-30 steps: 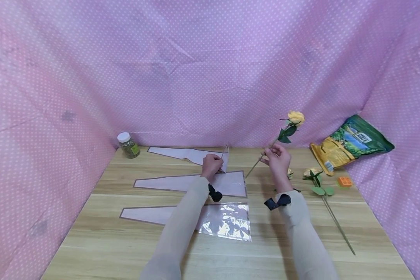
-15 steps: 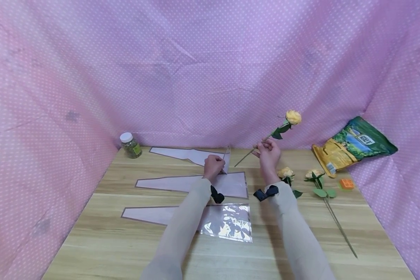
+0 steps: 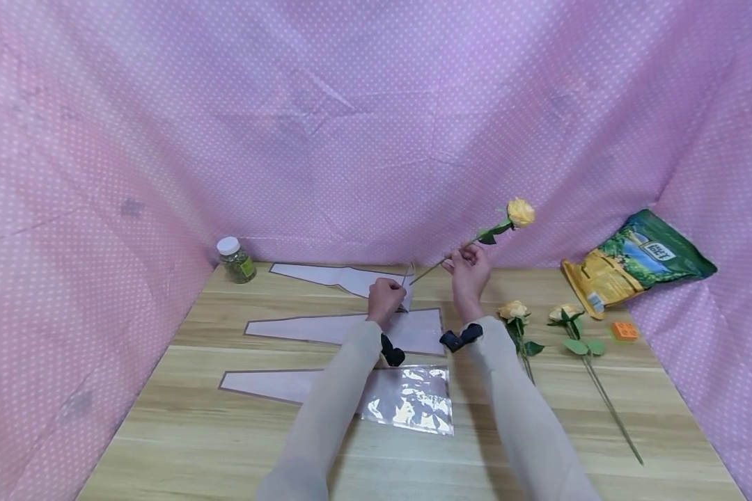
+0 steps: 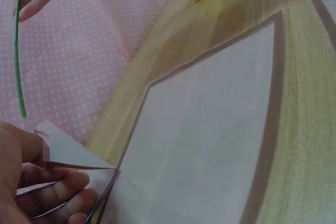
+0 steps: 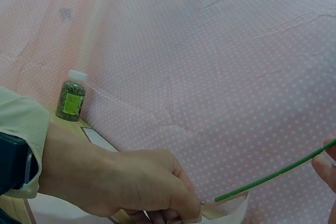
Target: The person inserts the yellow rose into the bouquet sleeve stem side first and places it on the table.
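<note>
My left hand (image 3: 385, 299) pinches the wide end of the farthest flower sleeve (image 3: 313, 273), a white tapered bag with a brown border. Its mouth stands raised and parted beside the fingers. In my right hand (image 3: 471, 275) is a yellow rose (image 3: 521, 212), held by its green stem between thumb and fingers, bloom up and to the right. The bare stem end (image 5: 223, 198) points down-left at the sleeve's mouth; the right wrist view shows it close to the rim, and I cannot tell whether it is inside. Two more flower sleeves (image 3: 313, 328) (image 3: 407, 400) lie flat nearer me.
Two yellow roses (image 3: 512, 311) (image 3: 565, 313) lie on the table's right side. Behind them are a green and yellow bag (image 3: 639, 257) and an orange block (image 3: 624, 331). A white-capped jar (image 3: 237, 261) stands at the back left. Pink dotted cloth (image 3: 376, 139) hangs behind the table.
My right hand has moved left with the rose, bringing its stem end to the sleeve's mouth and tilting the stem flatter. The left hand keeps its hold on the sleeve.
</note>
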The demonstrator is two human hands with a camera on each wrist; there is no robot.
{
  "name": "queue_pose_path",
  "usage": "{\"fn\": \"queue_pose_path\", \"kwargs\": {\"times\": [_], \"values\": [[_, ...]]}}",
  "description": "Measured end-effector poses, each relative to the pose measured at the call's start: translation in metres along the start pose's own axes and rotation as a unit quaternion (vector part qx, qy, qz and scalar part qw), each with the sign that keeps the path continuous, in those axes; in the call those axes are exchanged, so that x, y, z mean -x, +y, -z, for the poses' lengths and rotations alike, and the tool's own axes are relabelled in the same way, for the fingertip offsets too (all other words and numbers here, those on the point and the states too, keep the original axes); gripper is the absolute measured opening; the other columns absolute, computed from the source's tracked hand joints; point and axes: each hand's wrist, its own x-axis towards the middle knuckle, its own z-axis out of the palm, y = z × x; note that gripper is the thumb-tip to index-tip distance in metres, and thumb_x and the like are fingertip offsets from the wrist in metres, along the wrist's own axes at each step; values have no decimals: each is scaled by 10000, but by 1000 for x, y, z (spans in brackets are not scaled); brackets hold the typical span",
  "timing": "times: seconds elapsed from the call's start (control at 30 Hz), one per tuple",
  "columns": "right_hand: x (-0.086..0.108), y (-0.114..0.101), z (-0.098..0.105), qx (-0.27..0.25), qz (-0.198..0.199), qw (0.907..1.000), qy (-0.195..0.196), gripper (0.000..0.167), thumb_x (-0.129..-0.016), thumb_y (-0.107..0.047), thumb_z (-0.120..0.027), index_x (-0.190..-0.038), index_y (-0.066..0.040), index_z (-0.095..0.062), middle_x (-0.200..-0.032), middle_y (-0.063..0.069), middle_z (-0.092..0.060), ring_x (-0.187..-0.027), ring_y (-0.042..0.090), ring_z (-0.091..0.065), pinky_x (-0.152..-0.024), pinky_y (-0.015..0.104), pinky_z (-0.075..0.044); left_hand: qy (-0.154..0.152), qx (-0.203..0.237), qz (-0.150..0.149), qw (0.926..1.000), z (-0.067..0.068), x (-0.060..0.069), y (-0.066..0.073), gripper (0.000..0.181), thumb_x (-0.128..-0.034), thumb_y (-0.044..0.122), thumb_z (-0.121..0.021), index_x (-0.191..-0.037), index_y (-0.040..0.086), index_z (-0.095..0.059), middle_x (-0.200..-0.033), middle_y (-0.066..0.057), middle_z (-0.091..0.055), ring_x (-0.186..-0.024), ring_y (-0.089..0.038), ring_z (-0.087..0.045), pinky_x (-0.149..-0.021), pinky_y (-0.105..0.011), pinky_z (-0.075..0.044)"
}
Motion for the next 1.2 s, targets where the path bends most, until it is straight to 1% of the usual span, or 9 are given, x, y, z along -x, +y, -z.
{"fn": "queue_pose_path", "kwargs": {"times": [0.13, 0.23, 0.37, 0.67, 0.8, 0.93, 1.03, 1.13, 1.2], "values": [[2, 4, -3, 188, 87, 9998, 64, 220, -899, 141, -591, -951, -73, -586, -818, 33, -607, -708, 126, -690, -616, 201, -581, -34, -1, 13, 10000, -2, 0, 0, 163, -909, 144, -639, -887, 48, -768, -835, -91, -748, -690, -141, -605, -597, -232, -454], [3, 7, -4, 395, 120, 9991, 35, 144, -897, 124, -608, -1029, 69, -587, -807, -1, -610, -704, 84, -688, -648, 211, -590, -65, 15, 39, 10000, -3, 2, 0, 163, -915, 147, -637, -893, 48, -765, -842, -90, -743, -692, -143, -600, -599, -240, -458], [3, 9, -3, 678, 149, 9976, -58, 175, -901, 111, -612, -1063, 140, -552, -809, -3, -590, -703, 60, -684, -692, 238, -601, -33, 26, -4, 10000, -4, 3, 2, 165, -912, 143, -636, -892, 44, -767, -848, -97, -742, -697, -149, -595, -590, -241, -454], [4, 18, 4, 957, 49, 9954, -22, 127, -909, 89, -611, -1030, 92, -572, -814, 17, -568, -717, 106, -696, -696, 246, -603, 64, -193, -187, 9996, -9, 6, 9, 150, -907, 145, -643, -897, 61, -767, -837, -78, -741, -694, -148, -612, -583, -220, -451], [4, 23, 7, 956, 40, 9954, 34, 175, -913, 72, -622, -1064, 136, -560, -816, 26, -580, -697, 82, -700, -704, 261, -607, 191, -532, -359, 9978, -10, 5, 11, 149, -906, 163, -652, -874, 76, -769, -830, -66, -747, -718, -163, -622, -618, -240, -451], [4, 26, 9, 1004, 58, 9949, 42, 166, -916, 65, -623, -1065, 114, -571, -841, 41, -597, -711, 90, -709, -671, 207, -593, 319, -899, -589, 9937, -11, 5, 14, 151, -902, 174, -652, -861, 84, -766, -827, -62, -751, -715, -177, -632, -631, -259, -456], [5, 28, 12, 1061, 3, 9944, 17, 127, -928, 43, -619, -1049, 67, -587, -852, 39, -598, -718, 90, -700, -694, 241, -603, 352, -1004, -732, 9916, -11, 5, 17, 149, -897, 170, -653, -870, 74, -763, -830, -69, -750, -712, -183, -635, -630, -270, -463], [6, 30, 15, 1066, -85, 9943, -20, 135, -951, 10, -603, -1065, 82, -585, -857, 41, -601, -712, 70, -682, -729, 298, -611, 360, -1046, -835, 9903, -13, 5, 19, 146, -896, 170, -657, -868, 71, -760, -822, -71, -746, -703, -182, -630, -624, -271, -459], [7, 32, 16, 938, -144, 9955, -55, 164, -973, -13, -580, -1083, 109, -575, -881, 77, -618, -715, 62, -678, -725, 288, -610, 391, -1133, -896, 9887, -14, 5, 19, 141, -894, 174, -659, -856, 81, -758, -812, -61, -744, -693, -174, -625, -619, -268, -455]]}}
